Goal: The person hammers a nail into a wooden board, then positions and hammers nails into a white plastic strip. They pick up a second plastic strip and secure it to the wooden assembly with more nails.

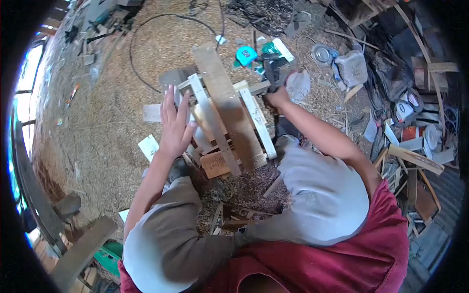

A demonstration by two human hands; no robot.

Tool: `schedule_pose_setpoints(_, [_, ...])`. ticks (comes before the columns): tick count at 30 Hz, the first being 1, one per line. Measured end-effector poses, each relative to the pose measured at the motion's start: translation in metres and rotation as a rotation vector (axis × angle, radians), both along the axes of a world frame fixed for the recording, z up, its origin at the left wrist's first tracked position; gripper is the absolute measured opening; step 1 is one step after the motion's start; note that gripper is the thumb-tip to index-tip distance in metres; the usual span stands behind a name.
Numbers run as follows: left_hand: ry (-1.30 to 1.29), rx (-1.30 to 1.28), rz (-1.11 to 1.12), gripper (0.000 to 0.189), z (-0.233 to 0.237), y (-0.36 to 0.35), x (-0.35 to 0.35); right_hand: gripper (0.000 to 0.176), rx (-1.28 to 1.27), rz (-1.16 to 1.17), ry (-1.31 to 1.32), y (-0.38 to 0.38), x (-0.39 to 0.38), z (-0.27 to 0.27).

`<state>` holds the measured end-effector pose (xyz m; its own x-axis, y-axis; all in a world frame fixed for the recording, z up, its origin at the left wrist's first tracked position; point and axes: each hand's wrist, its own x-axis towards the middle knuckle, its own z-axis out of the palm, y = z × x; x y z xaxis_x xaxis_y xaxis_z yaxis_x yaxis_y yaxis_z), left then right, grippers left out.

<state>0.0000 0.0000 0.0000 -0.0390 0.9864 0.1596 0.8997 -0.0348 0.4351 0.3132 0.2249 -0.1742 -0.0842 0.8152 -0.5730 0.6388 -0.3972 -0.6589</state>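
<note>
A small frame of pale wooden slats point(222, 115) stands on the sawdust floor between my knees. A wide plank point(225, 97) lies along its top. My left hand point(173, 122) rests flat, fingers spread, on the frame's left side. My right hand point(277, 95) grips a dark power tool point(273, 73) at the frame's right edge, where a cross slat sticks out. A disc-like guard point(298, 84) shows beside that hand.
A black cable point(141, 29) loops over the floor behind the frame. A teal object point(245, 54) lies just beyond it. Scrap wood, tins and clutter point(415, 127) pile up on the right. Offcuts lie between my legs.
</note>
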Motion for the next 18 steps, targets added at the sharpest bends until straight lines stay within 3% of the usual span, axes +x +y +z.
schedule_pose_setpoints(1, [0.003,0.007,0.006,0.07,0.015,0.002,-0.01,0.031,-0.18,-0.043,0.045,0.004,-0.002,0.008])
schedule_pose_setpoints(2, [0.008,0.017,0.017,0.064,0.031,0.004,-0.02,0.032,-0.075,-0.1,0.122,0.022,0.013,-0.052])
schedule_pose_setpoints(3, [-0.027,0.095,0.038,0.065,0.05,-0.013,-0.018,0.036,0.053,-0.049,0.038,0.023,0.04,0.106])
schedule_pose_setpoints(5, [0.0,0.063,0.036,0.068,0.095,-0.039,-0.05,0.046,0.179,0.152,-0.308,0.04,0.07,0.076])
schedule_pose_setpoints(6, [0.037,0.045,0.057,0.067,0.119,-0.058,-0.06,0.031,0.279,0.128,-0.161,0.027,0.077,0.08])
schedule_pose_setpoints(9, [0.06,0.075,0.12,0.052,0.177,-0.117,-0.076,0.03,0.353,0.125,-0.11,0.039,0.105,0.109])
schedule_pose_setpoints(10, [0.08,0.121,0.172,0.064,0.187,-0.14,-0.082,0.032,0.39,0.13,-0.064,0.044,0.109,0.112])
schedule_pose_setpoints(13, [-0.058,0.189,0.379,0.061,0.209,-0.206,-0.082,0.031,0.306,0.152,0.096,0.002,0.081,0.234])
schedule_pose_setpoints(18, [0.035,0.138,0.445,0.057,0.235,-0.298,-0.086,0.027,0.258,0.38,0.27,-0.062,0.044,0.389])
